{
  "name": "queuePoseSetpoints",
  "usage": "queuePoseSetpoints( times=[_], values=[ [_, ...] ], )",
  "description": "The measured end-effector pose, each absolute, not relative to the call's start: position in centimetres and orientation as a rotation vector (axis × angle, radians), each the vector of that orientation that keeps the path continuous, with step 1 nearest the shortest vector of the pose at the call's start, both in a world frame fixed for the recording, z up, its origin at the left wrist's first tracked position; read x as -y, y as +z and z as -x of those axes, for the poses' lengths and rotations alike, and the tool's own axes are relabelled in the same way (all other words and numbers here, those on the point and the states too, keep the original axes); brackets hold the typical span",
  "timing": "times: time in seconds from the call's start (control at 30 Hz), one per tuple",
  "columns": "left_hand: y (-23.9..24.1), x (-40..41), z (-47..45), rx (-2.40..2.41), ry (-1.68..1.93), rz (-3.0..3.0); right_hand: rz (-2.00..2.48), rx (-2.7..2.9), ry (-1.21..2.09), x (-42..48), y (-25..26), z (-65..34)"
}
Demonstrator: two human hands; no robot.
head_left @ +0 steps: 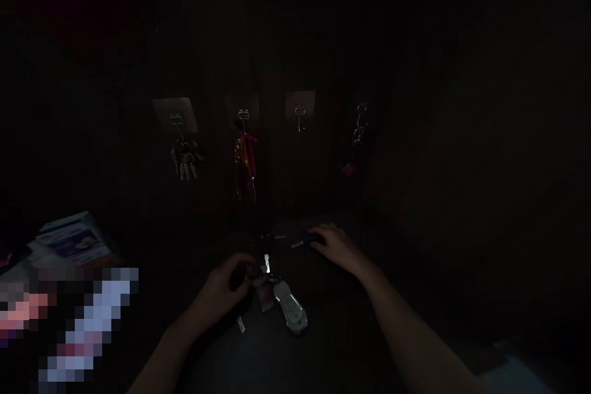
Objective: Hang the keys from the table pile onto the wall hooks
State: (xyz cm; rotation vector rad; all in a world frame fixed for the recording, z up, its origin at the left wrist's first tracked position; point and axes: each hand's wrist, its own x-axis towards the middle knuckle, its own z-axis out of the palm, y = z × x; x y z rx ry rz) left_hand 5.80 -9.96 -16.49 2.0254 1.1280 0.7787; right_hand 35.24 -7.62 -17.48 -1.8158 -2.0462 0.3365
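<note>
In dim light, a bunch of keys lies on a dark surface, with a pale oval fob (pixel 290 309), a small tag (pixel 265 297) and a bright key blade (pixel 266 263) standing out. My left hand (pixel 224 289) is closed at the left of this bunch, thumb and fingers pinched at its ring; the exact grip is dark. Another key blade (pixel 241 324) sticks out below that hand. Farther right, my right hand (pixel 339 249) has its fingers closed on a blue-headed key (pixel 308 238), whose blade points left.
On the wall ahead, one hook carries a key bunch (pixel 185 163), another a red cord (pixel 248 154) with a key. A bare hook (pixel 300 117) and a hook with a red item (pixel 349 169) follow. Packets (pixel 78 240) lie at left; a pale item (pixel 512 369) lies lower right.
</note>
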Motion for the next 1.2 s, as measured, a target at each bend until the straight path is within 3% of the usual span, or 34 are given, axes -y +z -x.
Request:
queuePoseSetpoints(
  times=[0.37, 1.0, 1.2],
  values=[
    [-16.9, 8.2, -4.2, -1.389, 1.114, -1.78, 1.816, 1.993, 0.245, 7.0, -18.6, -35.7],
    [-17.5, 8.3, -4.4, -1.418, 1.084, -1.99, 1.648, 1.725, 0.297, 8.0, -16.2, -33.9],
    [-17.4, 9.2, -5.4, -1.132, 0.827, -2.334, 1.676, 1.755, 0.258, 8.1, -16.2, -33.3]
  ],
)
